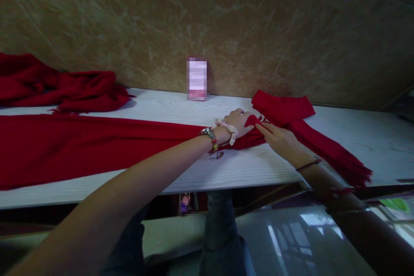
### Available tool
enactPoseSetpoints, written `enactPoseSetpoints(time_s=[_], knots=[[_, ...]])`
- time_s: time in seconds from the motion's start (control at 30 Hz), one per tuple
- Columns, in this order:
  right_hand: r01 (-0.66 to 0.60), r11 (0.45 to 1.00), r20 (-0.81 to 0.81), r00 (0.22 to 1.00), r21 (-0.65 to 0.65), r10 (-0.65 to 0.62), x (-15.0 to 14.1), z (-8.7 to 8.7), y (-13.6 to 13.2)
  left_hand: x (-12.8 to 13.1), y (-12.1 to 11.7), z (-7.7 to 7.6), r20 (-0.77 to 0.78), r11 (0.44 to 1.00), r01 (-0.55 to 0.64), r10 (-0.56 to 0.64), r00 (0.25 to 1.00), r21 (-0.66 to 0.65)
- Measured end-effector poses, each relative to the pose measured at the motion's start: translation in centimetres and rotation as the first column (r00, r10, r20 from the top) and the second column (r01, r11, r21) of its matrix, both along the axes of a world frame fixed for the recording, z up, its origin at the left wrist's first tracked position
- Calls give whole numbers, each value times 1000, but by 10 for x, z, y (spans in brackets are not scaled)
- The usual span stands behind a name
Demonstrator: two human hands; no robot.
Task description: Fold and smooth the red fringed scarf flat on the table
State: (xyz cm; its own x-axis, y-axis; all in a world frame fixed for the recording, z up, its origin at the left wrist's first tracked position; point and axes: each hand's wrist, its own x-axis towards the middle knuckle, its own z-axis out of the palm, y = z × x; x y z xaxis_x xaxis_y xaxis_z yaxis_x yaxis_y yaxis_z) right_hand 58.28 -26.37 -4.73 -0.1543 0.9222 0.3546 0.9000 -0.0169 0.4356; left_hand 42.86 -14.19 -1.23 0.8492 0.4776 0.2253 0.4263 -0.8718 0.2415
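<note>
A long red scarf (97,142) lies lengthwise along the white board, gathered narrow towards its right end. My left hand (237,123) is closed on the gathered cloth near that end, its thumb pointing right. From the right, my right hand (281,140) meets it, the fingertips pinched at the fringed tip of the scarf. The fingers partly hide the fringe. Just beyond my right hand is a folded red scarf (284,110), with one fringed length running down under my right forearm to the board's front edge.
A crumpled heap of red cloth (90,88) lies at the back left. Upright against the brown marbled wall (207,21) stands a small blurred pink-and-white rectangular object (197,78). The white board (226,172) ends in front of my knees, with a shiny floor below.
</note>
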Motion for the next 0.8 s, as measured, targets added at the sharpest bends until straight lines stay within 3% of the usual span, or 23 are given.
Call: enactPoseSetpoints(time_s=[0.17,0.27,0.47,0.7,0.8], knots=[[-120,993,-38,992,8,120,-1,9,-2,-39,-10,-15,-96,972,156,-141,985,178],[-170,985,-46,985,-41,169,-2,12,-3,-57,-13,-13,-179,959,181,-143,973,219],[-98,988,-33,995,-120,95,-6,8,-6,-73,-26,-3,-315,956,108,-18,949,273],[-81,991,-33,996,-103,77,-5,8,-3,-74,-30,-18,-258,961,-36,110,960,276],[-91,994,-37,995,-64,89,-4,13,-1,-65,-25,-16,-245,958,-73,144,959,276]])
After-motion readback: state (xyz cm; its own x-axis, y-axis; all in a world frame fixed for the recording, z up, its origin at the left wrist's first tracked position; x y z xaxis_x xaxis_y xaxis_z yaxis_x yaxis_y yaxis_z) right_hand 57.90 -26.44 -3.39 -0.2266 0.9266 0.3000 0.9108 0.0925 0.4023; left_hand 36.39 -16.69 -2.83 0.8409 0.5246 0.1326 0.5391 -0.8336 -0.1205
